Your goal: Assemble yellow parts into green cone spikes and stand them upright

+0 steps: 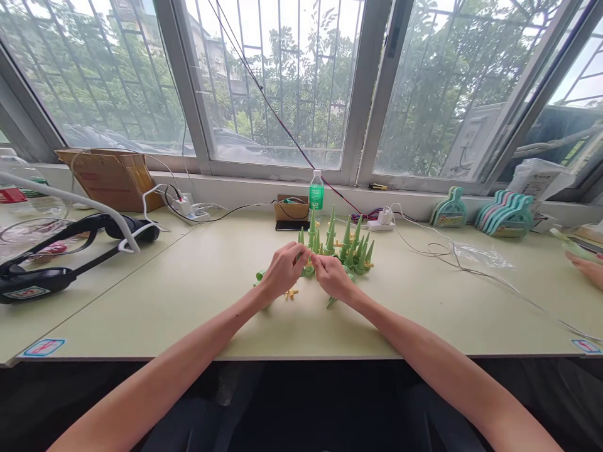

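My left hand [283, 269] and my right hand [333, 276] meet fingertip to fingertip above the table, both closed in a pinch. Whatever is between the fingers is too small and covered to make out; a hint of yellow shows there. Just behind them stand several green pointed plastic cones [347, 240], upright and grouped close together, with small yellow pieces among their bases. Below my left hand lie some loose yellow plastic pieces [291, 294]. A green ring-shaped piece [260, 275] is beside my left wrist, and a green cone tip [332, 302] pokes out under my right hand.
Behind the cones are a small cardboard box [291, 210], a dark phone [292, 225] and a green-labelled bottle [316, 191]. Black goggles [42, 282] lie left. A power strip [380, 221], cables and turquoise hangers [506, 215] are right. Another person's hand [584, 269] shows far right.
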Available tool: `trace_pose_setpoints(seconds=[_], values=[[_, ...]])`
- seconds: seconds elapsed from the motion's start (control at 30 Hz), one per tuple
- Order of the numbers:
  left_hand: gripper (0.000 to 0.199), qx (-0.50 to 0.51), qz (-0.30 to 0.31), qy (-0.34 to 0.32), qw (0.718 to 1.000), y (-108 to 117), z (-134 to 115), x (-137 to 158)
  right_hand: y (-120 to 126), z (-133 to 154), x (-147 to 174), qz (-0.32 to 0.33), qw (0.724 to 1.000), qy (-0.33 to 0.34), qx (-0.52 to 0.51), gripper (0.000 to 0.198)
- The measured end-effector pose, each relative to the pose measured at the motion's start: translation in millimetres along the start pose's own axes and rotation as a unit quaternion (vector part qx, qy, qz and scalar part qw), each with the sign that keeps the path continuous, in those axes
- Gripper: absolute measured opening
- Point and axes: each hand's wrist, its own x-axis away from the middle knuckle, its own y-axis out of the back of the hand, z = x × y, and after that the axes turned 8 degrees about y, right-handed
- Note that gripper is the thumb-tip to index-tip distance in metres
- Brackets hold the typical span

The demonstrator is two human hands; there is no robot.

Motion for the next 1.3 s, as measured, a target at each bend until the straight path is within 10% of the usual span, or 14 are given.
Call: trace_pose_setpoints(seconds=[0.83,1.3], values=[[0.027,0.004,0.011,-0.012,1.0,2,-1,-1,-4,-7,0,0.001,0.991,-0.067,-0.12,0.052],[0.021,0.131,0.102,0.063,0.984,4,-1,0,4,11,5,-0.017,0.997,0.074,0.017,0.044]])
